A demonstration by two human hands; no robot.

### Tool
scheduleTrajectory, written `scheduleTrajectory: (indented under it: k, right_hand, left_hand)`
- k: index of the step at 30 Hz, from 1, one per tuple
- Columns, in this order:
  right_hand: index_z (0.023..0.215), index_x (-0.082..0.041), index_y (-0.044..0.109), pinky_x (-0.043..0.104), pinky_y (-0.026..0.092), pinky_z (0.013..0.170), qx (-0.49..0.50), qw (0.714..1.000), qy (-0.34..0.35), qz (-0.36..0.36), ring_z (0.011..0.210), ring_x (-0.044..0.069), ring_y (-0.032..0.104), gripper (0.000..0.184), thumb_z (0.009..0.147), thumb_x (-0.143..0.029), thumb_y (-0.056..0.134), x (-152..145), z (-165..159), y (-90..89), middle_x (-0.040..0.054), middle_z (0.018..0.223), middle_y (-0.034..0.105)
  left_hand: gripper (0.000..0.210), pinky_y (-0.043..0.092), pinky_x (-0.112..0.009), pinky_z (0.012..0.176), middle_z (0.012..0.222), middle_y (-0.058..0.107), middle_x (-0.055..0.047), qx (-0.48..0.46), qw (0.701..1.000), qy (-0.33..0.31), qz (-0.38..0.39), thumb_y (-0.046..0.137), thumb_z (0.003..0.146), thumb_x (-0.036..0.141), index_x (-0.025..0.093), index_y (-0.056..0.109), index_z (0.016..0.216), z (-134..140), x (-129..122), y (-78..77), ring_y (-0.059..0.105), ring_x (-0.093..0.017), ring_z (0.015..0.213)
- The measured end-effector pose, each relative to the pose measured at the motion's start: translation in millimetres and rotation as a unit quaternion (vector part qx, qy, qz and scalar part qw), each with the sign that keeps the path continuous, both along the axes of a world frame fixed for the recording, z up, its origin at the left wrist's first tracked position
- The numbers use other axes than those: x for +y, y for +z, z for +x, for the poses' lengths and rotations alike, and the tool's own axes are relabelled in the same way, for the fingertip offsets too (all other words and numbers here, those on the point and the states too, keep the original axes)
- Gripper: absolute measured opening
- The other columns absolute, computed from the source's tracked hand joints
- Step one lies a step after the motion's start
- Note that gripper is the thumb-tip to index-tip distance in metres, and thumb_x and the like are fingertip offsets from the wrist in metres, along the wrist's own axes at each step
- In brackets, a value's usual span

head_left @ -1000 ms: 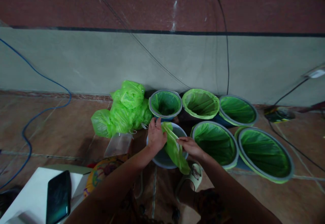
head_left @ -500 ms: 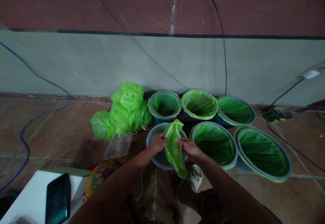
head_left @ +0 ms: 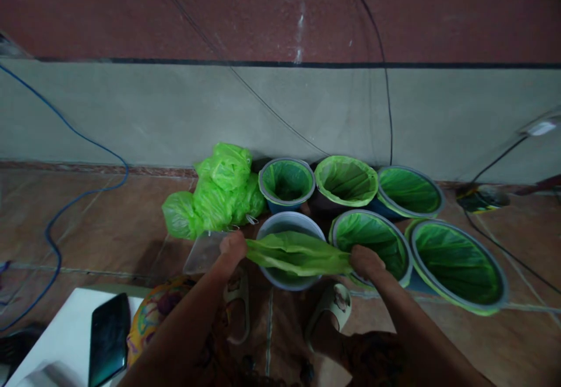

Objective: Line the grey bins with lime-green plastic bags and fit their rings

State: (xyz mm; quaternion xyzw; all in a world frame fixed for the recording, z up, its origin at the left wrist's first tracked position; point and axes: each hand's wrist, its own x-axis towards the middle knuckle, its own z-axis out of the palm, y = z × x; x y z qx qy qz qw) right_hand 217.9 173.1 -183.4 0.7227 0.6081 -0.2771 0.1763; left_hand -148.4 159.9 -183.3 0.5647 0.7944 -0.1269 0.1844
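Observation:
A green plastic bag [head_left: 295,252] is stretched sideways between my two hands, its mouth partly spread. My left hand [head_left: 234,248] is closed on the bag's left end. On the other end, my right hand [head_left: 367,263] grips it with closed fingers, in front of a lined bin [head_left: 336,229]. Below the bag stands a grey bin [head_left: 272,221] with no liner showing in it; the bag hides part of its inside.
Several bins with green liners, such as a blue bin [head_left: 287,204], stand along the wall. Filled green bags [head_left: 210,200] are heaped left, behind a clear plastic box [head_left: 199,255]. A phone [head_left: 109,337] lies on a white surface [head_left: 65,331]. A blue cable [head_left: 55,217] crosses the floor.
My hands have moved apart, left hand leftward and right hand rightward. The bag, which hung upright and bunched between them, is now pulled out wide across the grey bin.

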Motion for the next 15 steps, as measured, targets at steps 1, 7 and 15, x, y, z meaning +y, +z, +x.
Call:
scheduleTrajectory:
  k: [1, 7, 15]
  right_hand:
    - [0.079, -0.014, 0.074, 0.034, 0.048, 0.071, -0.018, 1.000, 0.009, 0.014, 0.087, 0.030, 0.070, 0.018, 0.077, -0.011, 0.056, -2.2, -5.3, 2.0, 0.0184, 0.083, 0.072]
    - [0.125, -0.013, 0.060, 0.037, 0.043, 0.094, 0.053, 0.970, 0.171, 0.167, 0.114, 0.029, 0.057, 0.044, 0.082, -0.012, 0.050, -9.6, -51.2, 10.9, 0.0169, 0.122, 0.063]
    - [0.095, -0.014, 0.070, 0.041, 0.042, 0.090, 0.067, 0.943, 0.278, 0.172, 0.107, 0.030, 0.055, 0.030, 0.083, -0.003, 0.044, -30.0, -112.2, -31.1, 0.0170, 0.106, 0.067]
  left_hand:
    - [0.031, 0.053, -0.036, 0.078, 0.102, 0.070, -0.020, 0.003, 1.000, -0.001, 0.007, 0.049, 0.084, 0.013, 0.009, 0.067, 0.109, 3.5, -2.0, 0.6, 0.069, -0.030, 0.096]
    - [0.055, 0.043, -0.046, 0.102, 0.135, 0.056, -0.016, -0.034, 0.973, -0.192, 0.125, 0.054, 0.077, 0.009, 0.017, 0.054, 0.131, 41.6, -4.8, 7.4, 0.054, -0.030, 0.121]
    - [0.033, 0.026, -0.053, 0.114, 0.135, 0.057, -0.016, -0.135, 0.914, -0.370, 0.098, 0.062, 0.071, 0.003, 0.013, 0.066, 0.102, 74.0, -4.0, -23.0, 0.049, -0.033, 0.127]
